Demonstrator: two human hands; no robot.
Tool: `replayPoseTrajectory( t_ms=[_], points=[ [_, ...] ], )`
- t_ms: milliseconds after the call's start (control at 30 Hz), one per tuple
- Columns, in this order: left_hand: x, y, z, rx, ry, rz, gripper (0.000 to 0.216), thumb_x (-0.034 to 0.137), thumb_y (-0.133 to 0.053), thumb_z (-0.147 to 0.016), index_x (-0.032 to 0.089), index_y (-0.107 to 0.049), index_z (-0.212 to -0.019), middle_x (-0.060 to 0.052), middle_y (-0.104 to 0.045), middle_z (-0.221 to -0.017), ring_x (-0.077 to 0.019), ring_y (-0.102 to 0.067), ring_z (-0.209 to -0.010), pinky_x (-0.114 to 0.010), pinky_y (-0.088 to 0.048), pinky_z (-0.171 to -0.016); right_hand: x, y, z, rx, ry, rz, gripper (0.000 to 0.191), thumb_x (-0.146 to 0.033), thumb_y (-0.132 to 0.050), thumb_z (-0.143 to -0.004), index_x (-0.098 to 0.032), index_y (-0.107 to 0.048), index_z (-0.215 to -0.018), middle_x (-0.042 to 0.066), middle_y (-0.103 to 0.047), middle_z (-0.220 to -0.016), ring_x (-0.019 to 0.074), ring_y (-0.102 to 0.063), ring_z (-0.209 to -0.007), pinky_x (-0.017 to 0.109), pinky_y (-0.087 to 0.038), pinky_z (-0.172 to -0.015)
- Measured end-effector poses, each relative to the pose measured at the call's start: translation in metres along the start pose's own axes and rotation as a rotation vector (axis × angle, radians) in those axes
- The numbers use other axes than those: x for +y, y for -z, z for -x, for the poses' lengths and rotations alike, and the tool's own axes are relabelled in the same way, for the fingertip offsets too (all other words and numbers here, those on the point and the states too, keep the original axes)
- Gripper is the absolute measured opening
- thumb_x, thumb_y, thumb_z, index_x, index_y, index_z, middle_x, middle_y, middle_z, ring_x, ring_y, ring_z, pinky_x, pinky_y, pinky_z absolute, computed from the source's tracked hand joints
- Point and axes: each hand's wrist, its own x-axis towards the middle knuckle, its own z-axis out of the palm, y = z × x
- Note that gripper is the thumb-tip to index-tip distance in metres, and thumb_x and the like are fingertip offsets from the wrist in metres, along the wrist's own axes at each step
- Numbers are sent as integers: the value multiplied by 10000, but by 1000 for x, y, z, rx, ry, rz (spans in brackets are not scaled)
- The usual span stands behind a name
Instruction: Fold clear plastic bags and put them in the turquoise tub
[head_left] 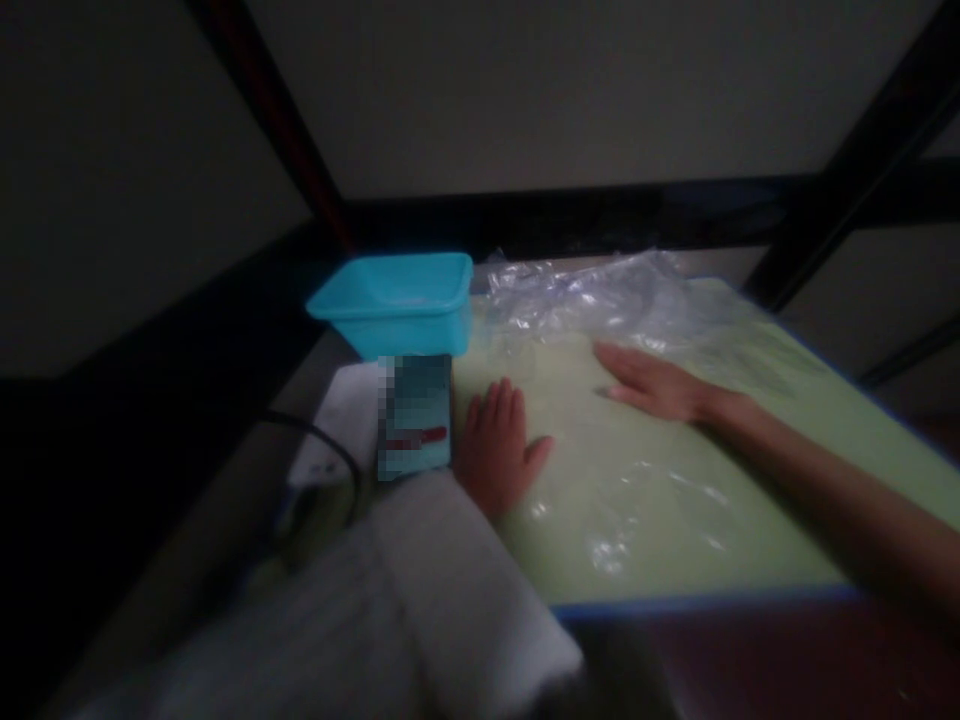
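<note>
Two hands down flat on the clear plastic sheet [630, 490], that's your whole picture right now. Your left hand [495, 445] is palm-down at about 9 o'clock on the green mat [825, 420], fingers together and pointing away from you, thumb stuck out to the side, gripping nothing. Your right hand [652, 383] comes in from 4 o'clock on a bare forearm and lies open near the middle, fingers stretched toward 10 o'clock, also holding nothing.

The plastic itself is see-through and glossy (the footage is dim and blurry, so fine detail is lost). Under your palms it lies smooth enough that the green shows through with a few shiny wrinkles. Up at 12 o'clock it bunches into a crumpled, whitish heap against the back of the mat.

Edges: the mat's blue border [705, 603] runs along the near side at 6 o'clock and up the right side toward 2 o'clock. On the left you're boxed in: a teal tub [397, 300] sits at 10 o'clock, just beside the crumpled plastic, with a small box [415, 415] right in front of it, close against your left fingers. A black cable [330, 445] loops at 9 o'clock beyond that. Your white sleeve [450, 590] covers the 7 o'clock corner. Open mat is mostly at 3 to 5 o'clock.
</note>
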Motion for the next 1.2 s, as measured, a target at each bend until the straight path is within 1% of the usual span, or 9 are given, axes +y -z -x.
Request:
replayPoseTrajectory(
  t_ms=[100, 200, 367, 467, 667, 733, 867, 1033, 1200],
  points=[
    [-3, -3, -2, 26, 19, 46, 616, 403, -423, -916, -19, -346, -1358, -261, -282, -1474, -331, -274, -1383, -510, -249, -1113, -2, 1, 0, 18, -6, -7, 724, -642, -238, -904, -221, -174, -1489, 68, -215, -1514, 273, -226, -1382, 478, -255, -1132],
    [-6, -4, -1, 99, 9, 102, 616, 389, -422, -912, -22, -325, -1360, -274, -266, -1477, -340, -246, -1391, -527, -251, -1111, -4, 1, 1, 24, -28, -14, 740, -655, -229, -897, -210, -193, -1487, 73, -216, -1515, 283, -221, -1385, 486, -241, -1136],
    [-6, -5, 9, 235, -166, 202, 577, 373, -366, -932, 26, -280, -1385, -236, -265, -1495, -294, -161, -1422, -489, -266, -1127, -8, -1, 0, 31, -88, -9, 791, -686, -243, -877, -175, -223, -1480, 106, -251, -1508, 292, -218, -1387, 495, -225, -1137],
    [-4, -5, 13, 225, -208, 218, 572, 361, -348, -940, -5, -292, -1375, -245, -271, -1489, -286, -162, -1422, -454, -263, -1141, -13, -3, 1, 33, -159, -2, 818, -696, -236, -872, -141, -245, -1473, 131, -270, -1502, 290, -208, -1391, 478, -211, -1143],
    [-3, -8, 9, 128, -147, 182, 570, 352, -331, -947, -46, -330, -1356, -250, -303, -1472, -289, -247, -1398, -415, -286, -1135, -22, -7, 7, 42, -227, 22, 860, -700, -218, -872, -72, -258, -1459, 182, -246, -1503, 292, -208, -1393, 462, -213, -1138],
    [-4, -10, 7, 104, -135, 150, 570, 356, -349, -942, -45, -343, -1347, -256, -324, -1459, -294, -280, -1385, -418, -290, -1131, -23, -8, 9, 63, -222, 31, 858, -702, -214, -872, -81, -253, -1462, 180, -252, -1501, 297, -216, -1390, 477, -221, -1133],
    [-6, -15, 8, 127, -126, 97, 576, 401, -371, -934, -13, -364, -1336, -257, -352, -1443, -306, -310, -1371, -453, -305, -1113, -24, -7, 9, 74, -218, 42, 842, -704, -193, -871, -116, -233, -1473, 160, -258, -1503, 298, -220, -1388, 495, -232, -1126],
    [-8, -16, 9, 119, -102, 66, 639, 445, -374, -928, -52, -358, -1329, -282, -327, -1446, -322, -305, -1370, -448, -299, -1114, -22, -8, 10, 44, -230, 33, 832, -692, -199, -876, -122, -210, -1482, 142, -241, -1516, 299, -203, -1393, 469, -212, -1141],
    [-9, -18, 10, 142, -104, 60, 681, 487, -374, -920, -55, -358, -1331, -288, -322, -1445, -325, -302, -1371, -456, -302, -1113, -25, -4, 12, 98, -199, 38, 794, -677, -219, -887, -178, -137, -1499, 117, -211, -1529, 322, -211, -1388, 526, -232, -1119]
  ],
)
